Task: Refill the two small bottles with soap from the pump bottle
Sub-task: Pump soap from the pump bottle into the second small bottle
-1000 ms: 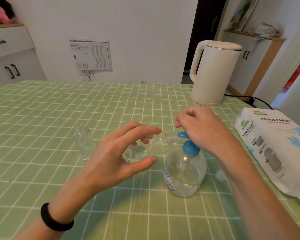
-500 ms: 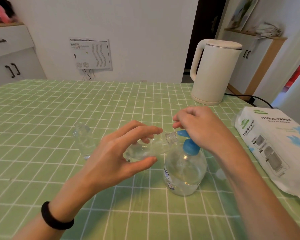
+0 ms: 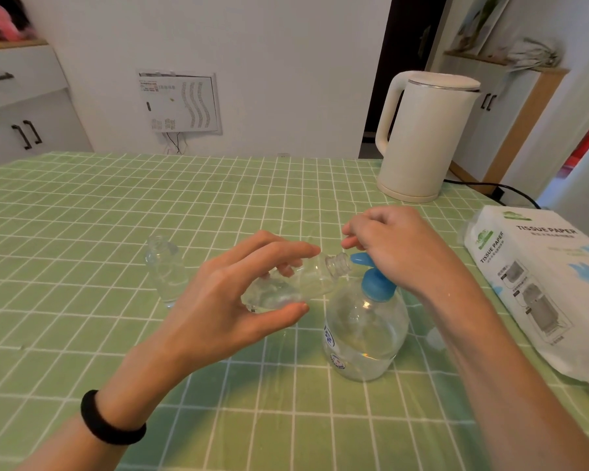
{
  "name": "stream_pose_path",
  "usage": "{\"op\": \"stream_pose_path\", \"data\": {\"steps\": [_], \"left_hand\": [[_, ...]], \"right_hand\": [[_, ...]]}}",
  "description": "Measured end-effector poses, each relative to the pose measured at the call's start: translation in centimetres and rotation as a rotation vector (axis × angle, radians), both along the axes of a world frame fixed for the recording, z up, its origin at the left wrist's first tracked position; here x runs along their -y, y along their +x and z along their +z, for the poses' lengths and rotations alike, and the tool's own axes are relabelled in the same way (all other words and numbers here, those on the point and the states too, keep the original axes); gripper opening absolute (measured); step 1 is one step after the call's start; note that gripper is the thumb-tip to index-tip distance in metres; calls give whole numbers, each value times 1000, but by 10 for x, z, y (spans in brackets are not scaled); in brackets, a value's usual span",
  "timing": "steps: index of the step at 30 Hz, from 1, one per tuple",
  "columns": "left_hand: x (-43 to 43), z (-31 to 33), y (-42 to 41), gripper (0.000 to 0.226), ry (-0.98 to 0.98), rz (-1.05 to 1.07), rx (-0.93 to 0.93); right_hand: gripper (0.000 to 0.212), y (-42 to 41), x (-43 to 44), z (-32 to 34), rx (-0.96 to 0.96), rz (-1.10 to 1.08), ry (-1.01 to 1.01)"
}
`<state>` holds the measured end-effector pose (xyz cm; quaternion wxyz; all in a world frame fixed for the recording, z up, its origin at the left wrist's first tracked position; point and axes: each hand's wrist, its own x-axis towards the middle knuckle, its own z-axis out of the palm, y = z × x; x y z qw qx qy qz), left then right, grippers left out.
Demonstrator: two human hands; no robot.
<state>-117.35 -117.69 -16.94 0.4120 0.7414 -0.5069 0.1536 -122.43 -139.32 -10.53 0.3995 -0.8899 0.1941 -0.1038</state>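
A small clear bottle (image 3: 296, 283) is held tilted almost on its side in the left hand (image 3: 225, 300), gripped around its body between thumb below and fingers above, with its open neck brought just beside the blue spout of the pump bottle (image 3: 366, 331). The pump bottle stands upright on the green checked tablecloth (image 3: 82, 215), and the right hand (image 3: 398, 246) rests on its blue pump head, fingers curled loosely over the top; a firm clench is not seen. The second small bottle (image 3: 165, 270) stands upright and uncapped on the cloth, to the left and apart from both hands. The small bottle is judged to be light, thin-walled plastic, likely to dent if squeezed and to turn slippery once soap reaches its outside, so hold is best taken at mid-body, clear of the neck. The pump bottle is judged heavier and stable on its wide base; it is best pressed straight down on the head, so that tipping is avoided
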Motion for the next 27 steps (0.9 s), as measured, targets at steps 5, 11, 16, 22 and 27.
{"op": "stream_pose_path", "data": {"steps": [5, 11, 16, 22, 27], "left_hand": [[0, 1, 1, 52, -5, 2, 2], [-1, 1, 1, 52, -7, 8, -11], [0, 1, -1, 51, 2, 14, 1], [0, 2, 0, 51, -5, 5, -13], [0, 1, 0, 51, 2, 13, -9]], "right_hand": [[41, -2, -1, 4, 16, -3, -20], [39, -1, -4, 0, -35, 1, 18], [41, 0, -1, 0, -3, -12, 10], [44, -2, -3, 3, 17, -8, -3], [41, -3, -5, 1, -11, -10, -1]]}}
